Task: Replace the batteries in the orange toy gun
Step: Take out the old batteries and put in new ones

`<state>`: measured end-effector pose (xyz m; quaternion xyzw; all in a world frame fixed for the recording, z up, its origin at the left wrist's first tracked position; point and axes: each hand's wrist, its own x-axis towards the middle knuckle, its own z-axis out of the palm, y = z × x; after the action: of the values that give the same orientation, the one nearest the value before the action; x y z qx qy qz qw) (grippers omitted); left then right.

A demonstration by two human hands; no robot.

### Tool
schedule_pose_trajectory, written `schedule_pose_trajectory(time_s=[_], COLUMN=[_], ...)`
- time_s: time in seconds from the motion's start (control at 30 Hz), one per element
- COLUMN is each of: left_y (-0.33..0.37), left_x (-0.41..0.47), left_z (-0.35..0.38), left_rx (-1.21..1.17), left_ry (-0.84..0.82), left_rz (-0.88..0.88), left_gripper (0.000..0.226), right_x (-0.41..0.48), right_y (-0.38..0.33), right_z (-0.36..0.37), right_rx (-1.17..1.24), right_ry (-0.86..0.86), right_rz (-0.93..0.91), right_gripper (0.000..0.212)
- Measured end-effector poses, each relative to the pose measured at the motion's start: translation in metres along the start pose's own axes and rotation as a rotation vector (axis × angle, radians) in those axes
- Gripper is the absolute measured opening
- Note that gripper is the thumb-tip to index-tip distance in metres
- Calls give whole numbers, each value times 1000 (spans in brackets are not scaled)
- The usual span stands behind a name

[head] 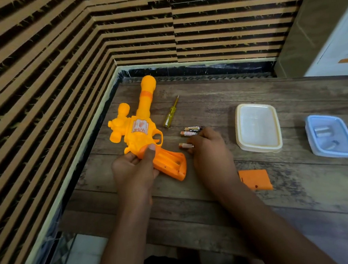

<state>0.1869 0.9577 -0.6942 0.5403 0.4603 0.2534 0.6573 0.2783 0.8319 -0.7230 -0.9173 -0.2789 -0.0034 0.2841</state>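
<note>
On a wooden table point(215, 201), the left hand point(134, 167) gripped the orange toy gun point(140, 132) by its open handle — the right hand point(209, 150) pinched one battery point(185, 145) beside two more batteries point(191, 130).

bare worktop point(195, 208) lies open along the near edge. toward the wall, the toy gun point(139, 126) blocks the left — screwdriver point(170, 113), batteries point(191, 130) and white container point(258, 127) crowd the middle, the battery cover point(255, 179) just nearer.

Hands point(134, 167) on orange toy gun point(140, 132)
</note>
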Motion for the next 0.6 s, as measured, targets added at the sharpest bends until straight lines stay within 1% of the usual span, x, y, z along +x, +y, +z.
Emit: schedule_pose_trajectory(time_s=[0.1, 0.27, 0.33, 0.4, 0.5, 0.6], left_y=[2, 6, 8, 10, 14, 15], left_x=[0, 0, -1, -4, -10, -13], left_z=[-9, -22, -25, -27, -25, -12], left_rx=[27, 135, 188, 287, 415, 438], left_ry=[-43, 8, 23, 62, 107, 68], left_rz=[-76, -30, -10, 71, 295, 467], left_gripper=[12, 32, 33, 28, 21, 17], right_x=[2, 1, 1, -1, -4, -5], right_y=[0, -2, -3, -3, -3, 2], right_z=[1, 1, -1, -3, -9, -20], right_rx=[-15, -34, -31, -26, -14, 1], right_ry=[0, -10, -20, -19, 36, 161], right_rz=[-2, 7, 5, -2, -30, -123], right_gripper=[20, 26, 33, 34, 27, 19])
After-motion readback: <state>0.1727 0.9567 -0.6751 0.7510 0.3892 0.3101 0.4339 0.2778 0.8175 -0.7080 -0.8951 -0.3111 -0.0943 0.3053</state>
